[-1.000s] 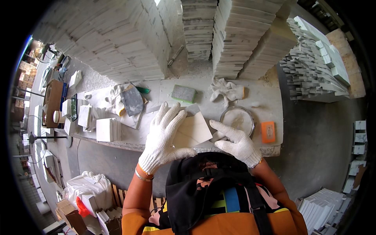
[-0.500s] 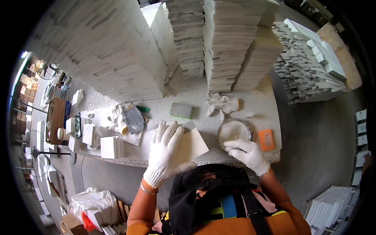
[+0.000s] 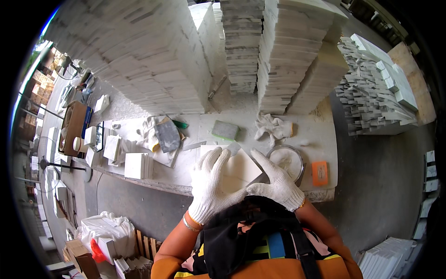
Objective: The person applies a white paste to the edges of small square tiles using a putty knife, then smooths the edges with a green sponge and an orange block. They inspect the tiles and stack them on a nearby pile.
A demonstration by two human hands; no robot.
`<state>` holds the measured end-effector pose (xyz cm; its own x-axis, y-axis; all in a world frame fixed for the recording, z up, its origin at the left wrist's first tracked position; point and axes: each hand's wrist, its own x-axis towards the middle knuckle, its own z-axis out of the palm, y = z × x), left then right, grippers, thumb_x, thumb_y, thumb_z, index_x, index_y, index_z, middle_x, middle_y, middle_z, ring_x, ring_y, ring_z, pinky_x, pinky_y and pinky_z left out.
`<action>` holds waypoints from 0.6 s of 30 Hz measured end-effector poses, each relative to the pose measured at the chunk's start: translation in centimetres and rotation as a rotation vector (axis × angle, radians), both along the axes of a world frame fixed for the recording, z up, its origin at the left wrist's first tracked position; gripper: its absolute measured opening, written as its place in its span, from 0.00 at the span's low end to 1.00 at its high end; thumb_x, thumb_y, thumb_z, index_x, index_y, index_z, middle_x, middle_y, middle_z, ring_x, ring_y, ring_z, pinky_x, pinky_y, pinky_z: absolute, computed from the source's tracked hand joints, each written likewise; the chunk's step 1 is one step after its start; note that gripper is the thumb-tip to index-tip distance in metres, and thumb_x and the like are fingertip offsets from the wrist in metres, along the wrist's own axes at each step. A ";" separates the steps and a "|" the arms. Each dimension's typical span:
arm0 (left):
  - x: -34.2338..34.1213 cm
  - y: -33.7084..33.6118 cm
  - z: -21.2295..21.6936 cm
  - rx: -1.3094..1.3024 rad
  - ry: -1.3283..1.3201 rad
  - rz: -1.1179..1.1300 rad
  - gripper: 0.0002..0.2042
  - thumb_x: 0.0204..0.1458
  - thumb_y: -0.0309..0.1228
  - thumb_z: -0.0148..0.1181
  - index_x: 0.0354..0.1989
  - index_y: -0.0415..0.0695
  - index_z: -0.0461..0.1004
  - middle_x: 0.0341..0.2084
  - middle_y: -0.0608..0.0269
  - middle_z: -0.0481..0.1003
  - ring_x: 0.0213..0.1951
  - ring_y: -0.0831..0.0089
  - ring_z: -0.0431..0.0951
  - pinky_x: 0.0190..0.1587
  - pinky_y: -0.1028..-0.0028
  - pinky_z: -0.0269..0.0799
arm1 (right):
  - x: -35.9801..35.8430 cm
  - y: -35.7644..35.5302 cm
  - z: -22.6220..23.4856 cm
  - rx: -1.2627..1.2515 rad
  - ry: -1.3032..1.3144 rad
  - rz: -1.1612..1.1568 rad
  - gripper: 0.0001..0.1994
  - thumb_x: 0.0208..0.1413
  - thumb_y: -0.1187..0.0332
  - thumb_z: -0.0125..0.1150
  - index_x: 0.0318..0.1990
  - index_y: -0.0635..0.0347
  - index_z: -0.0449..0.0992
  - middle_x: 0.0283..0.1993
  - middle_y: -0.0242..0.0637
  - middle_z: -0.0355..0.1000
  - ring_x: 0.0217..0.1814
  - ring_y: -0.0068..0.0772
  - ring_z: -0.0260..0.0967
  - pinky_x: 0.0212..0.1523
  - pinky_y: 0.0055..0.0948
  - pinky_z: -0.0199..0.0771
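Observation:
My left hand (image 3: 210, 186), in a white knitted glove, rests over the left part of a pale square tile (image 3: 242, 171). Its fingers are stretched out and its thumb points right along the near side. At the tile's right corner is my right hand (image 3: 278, 182), gloved alike, fingers extended and thumb apart; no held thing shows. A small grey translucent piece (image 3: 233, 148) lies at the tile's far edge, partly behind my left fingertips. Just beyond my right hand stands a round metal-rimmed dish (image 3: 301, 163) with white powder or paste (image 3: 284, 159) in it.
An orange block (image 3: 319, 173) lies right of the dish. Farther back are a grey-green sponge (image 3: 225, 130) and a crumpled glove (image 3: 273, 129). A dark grey slab (image 3: 167, 134) and small white tiles (image 3: 138, 166) sit left. Tall tile stacks (image 3: 288, 56) rise behind.
My right hand has moved left from the dish's near rim to the tile's right corner, and its fingers have spread. My left hand stays over the tile. The whole view has shifted slightly.

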<state>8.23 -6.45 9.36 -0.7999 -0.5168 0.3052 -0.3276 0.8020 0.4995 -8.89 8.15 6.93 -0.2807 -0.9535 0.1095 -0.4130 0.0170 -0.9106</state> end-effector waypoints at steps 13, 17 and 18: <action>0.5 1.3 -0.4 -0.034 0.016 0.163 0.46 0.30 0.50 0.81 0.61 0.40 0.70 0.60 0.44 0.69 0.60 0.46 0.70 0.58 0.51 0.66 | 0.1 -1.3 -1.4 0.191 -0.612 -0.125 0.28 0.64 0.60 0.64 0.65 0.68 0.68 0.46 0.35 0.77 0.41 0.21 0.75 0.42 0.20 0.75; 2.5 -0.1 -0.3 0.060 0.075 0.035 0.45 0.30 0.45 0.82 0.61 0.43 0.70 0.62 0.42 0.68 0.60 0.44 0.71 0.57 0.51 0.69 | -0.8 -2.3 -0.9 0.253 -0.780 -0.108 0.24 0.64 0.61 0.62 0.61 0.68 0.72 0.44 0.33 0.77 0.38 0.20 0.75 0.34 0.20 0.75; 3.0 -0.7 -0.3 0.093 0.086 -0.007 0.45 0.30 0.43 0.82 0.62 0.44 0.71 0.63 0.42 0.67 0.60 0.44 0.71 0.57 0.52 0.69 | -1.2 -2.8 -1.3 0.251 -0.794 -0.119 0.23 0.65 0.61 0.61 0.61 0.68 0.72 0.43 0.33 0.77 0.35 0.20 0.75 0.32 0.18 0.74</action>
<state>11.19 -7.10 9.03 -0.7765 -0.5405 0.3240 -0.2749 0.7532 0.5975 -10.09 5.37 5.68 -0.2847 -0.8826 -0.3742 0.3657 0.2608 -0.8934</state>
